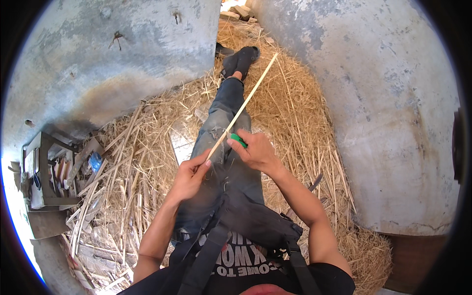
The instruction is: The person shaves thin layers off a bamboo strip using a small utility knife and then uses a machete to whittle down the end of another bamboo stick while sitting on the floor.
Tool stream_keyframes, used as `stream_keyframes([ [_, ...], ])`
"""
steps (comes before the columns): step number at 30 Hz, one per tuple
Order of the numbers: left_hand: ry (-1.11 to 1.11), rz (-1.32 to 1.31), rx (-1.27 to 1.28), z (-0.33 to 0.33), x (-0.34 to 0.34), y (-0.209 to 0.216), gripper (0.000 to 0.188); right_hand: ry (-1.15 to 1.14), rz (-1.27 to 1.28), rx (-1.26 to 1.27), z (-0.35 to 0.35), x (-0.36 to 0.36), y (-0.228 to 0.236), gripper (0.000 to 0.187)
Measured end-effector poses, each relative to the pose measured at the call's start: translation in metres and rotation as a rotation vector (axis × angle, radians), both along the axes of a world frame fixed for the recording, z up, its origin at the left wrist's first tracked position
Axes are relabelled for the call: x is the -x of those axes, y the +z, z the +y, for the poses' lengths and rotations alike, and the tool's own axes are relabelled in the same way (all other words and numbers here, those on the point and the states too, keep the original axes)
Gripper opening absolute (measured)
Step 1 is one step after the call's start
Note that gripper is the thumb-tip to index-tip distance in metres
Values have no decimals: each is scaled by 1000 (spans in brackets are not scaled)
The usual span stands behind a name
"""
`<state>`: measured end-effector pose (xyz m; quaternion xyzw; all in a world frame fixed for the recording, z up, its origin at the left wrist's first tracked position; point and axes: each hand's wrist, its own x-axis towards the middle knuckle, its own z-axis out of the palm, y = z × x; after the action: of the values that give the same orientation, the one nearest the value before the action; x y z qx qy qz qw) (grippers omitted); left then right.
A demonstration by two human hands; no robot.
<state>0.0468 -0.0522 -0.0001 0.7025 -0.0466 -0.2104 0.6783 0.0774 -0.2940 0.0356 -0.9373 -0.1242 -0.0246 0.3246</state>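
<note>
A long, thin, pale strip of what looks like bamboo (251, 95) slants over my legs, its far end near my black shoe (241, 60). My left hand (190, 176) is closed on the near end, thumb and fingers pinching it above my thigh. In my closed right hand (259, 152) is a small knife (239, 140) with a green handle. Its short blade rests against the strip a little beyond my left hand; the fist hides part of the handle. The strip's surface under the blade is too small to make out.
Straw-like shavings (290, 115) cover the ground around my stretched legs (216, 123). Split strips (130, 132) lie at the left, beside a small wooden stool-like frame (49, 200) and a blue plastic scrap (95, 162). Grey walls (147, 39) rise on both sides.
</note>
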Motion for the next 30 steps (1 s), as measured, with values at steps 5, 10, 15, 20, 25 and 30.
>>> stream_keyframes([
  [5, -10, 65, -13, 1, 7, 11, 40, 149, -37, 34, 10, 9, -13, 41],
  [10, -110, 21, -25, 32, 25, 16, 39, -469, -19, -221, -73, -61, -26, 58],
  [15, -56, -48, -90, 47, 34, 7, 39, -794, 9, -348, -184, -84, -34, 55],
  [20, 18, -65, -84, 29, 24, 7, 38, -197, -171, -336, -58, -28, -22, 40],
  [25, -23, -83, -78, 22, 24, -1, 38, -34, -65, -44, 2, 2, -3, 39],
  [30, -132, -34, -222, 50, 38, 13, 37, -513, -35, -153, -88, -62, 12, 53],
])
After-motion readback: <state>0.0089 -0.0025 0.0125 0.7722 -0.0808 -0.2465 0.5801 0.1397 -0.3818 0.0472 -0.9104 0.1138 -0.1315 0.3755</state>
